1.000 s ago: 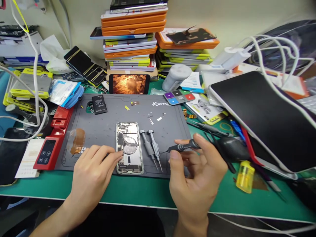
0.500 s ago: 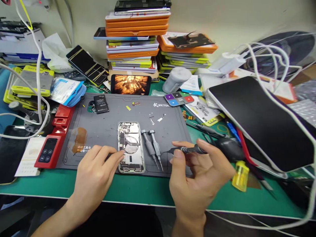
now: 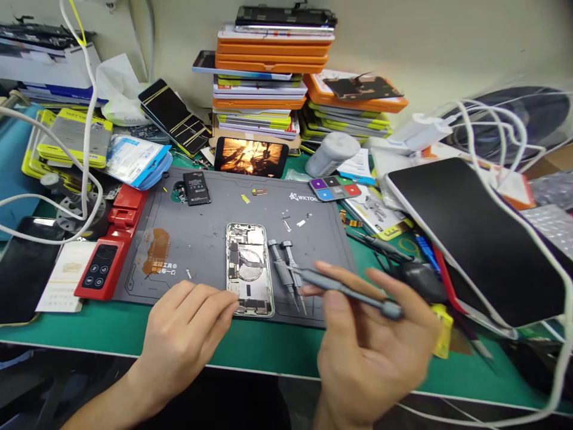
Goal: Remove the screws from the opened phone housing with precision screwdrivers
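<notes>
The left hand (image 3: 190, 322) reaches in from the lower left, back of the hand up and knuckles bent, its fingers closed together at the lower left edge of the opened phone (image 3: 249, 272); whether they pinch anything cannot be told. The right hand (image 3: 376, 352) is raised on the right, palm turned inward, with the thumb and fingers gripping a gray screwdriver (image 3: 347, 288) and the other fingers loosely spread.

The screwdriver slants, its thin end pointing left and slightly away from the person, its knobbed end to the right and nearer. The phone lies inside-up on the gray mat (image 3: 201, 230), its long axis running away from the person with a slight lean. Just right of it, two other drivers (image 3: 286, 272) lie side by side, tips toward the person.
</notes>
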A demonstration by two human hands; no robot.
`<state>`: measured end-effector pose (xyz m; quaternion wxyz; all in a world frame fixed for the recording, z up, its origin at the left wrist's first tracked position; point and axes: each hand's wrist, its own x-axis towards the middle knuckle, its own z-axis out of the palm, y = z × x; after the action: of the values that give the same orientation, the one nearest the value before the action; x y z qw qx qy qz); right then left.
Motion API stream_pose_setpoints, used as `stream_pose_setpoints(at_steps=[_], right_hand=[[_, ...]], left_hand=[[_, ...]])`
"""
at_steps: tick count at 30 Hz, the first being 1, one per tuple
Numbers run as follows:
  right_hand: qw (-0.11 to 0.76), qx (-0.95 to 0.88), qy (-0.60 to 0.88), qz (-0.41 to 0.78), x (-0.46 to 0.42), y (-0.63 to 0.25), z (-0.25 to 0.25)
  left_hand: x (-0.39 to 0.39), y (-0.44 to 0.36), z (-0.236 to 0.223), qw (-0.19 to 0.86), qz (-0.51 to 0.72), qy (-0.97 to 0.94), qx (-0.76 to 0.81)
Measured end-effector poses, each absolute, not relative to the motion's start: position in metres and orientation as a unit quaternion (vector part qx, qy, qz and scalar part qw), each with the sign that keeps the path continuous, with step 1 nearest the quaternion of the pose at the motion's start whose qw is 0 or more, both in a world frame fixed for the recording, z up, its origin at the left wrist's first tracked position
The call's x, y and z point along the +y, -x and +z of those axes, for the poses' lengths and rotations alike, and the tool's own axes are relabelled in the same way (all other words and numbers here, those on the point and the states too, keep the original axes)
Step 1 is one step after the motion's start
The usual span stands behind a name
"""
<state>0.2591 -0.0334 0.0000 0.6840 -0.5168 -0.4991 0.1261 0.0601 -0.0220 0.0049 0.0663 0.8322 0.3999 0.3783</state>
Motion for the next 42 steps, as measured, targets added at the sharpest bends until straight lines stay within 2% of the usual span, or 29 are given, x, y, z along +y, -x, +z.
stream_pose_setpoints(at_steps=[3,5,9,16,23,25,28,30,36,42], right_hand=[[0.634,-0.526,0.493,0.279,-0.039,-0.237,-0.001],[0.585,-0.563,0.481,0.33,-0.037,-0.225,-0.001],[0.51,-0.633,0.487,0.32,-0.028,-0.213,0.003],[0.453,-0.686,0.476,0.312,-0.02,-0.208,0.003],[0.501,-0.64,0.471,0.343,-0.024,-0.209,0.001],[0.575,-0.565,0.469,0.36,-0.027,-0.209,0.004],[0.706,-0.437,0.454,0.323,-0.028,-0.212,0.008],[0.743,-0.392,0.447,0.308,-0.027,-0.216,0.009],[0.7,-0.357,0.434,0.441,-0.026,-0.226,0.004],[0.692,-0.365,0.454,0.426,-0.029,-0.223,0.004]], left_hand=[[-0.023,-0.057,0.005,0.1,0.396,-0.832,0.375],[-0.024,-0.054,0.005,0.118,0.408,-0.833,0.354],[-0.026,-0.05,0.005,0.128,0.427,-0.824,0.35],[-0.025,-0.048,0.006,0.134,0.432,-0.813,0.367],[-0.025,-0.046,0.007,0.148,0.43,-0.804,0.384],[-0.024,-0.046,0.008,0.141,0.433,-0.802,0.386],[-0.021,-0.049,0.008,0.116,0.435,-0.799,0.398],[-0.019,-0.05,0.007,0.114,0.432,-0.795,0.41],[-0.019,-0.049,0.003,0.173,0.415,-0.805,0.388],[-0.02,-0.048,0.003,0.174,0.427,-0.809,0.365]])
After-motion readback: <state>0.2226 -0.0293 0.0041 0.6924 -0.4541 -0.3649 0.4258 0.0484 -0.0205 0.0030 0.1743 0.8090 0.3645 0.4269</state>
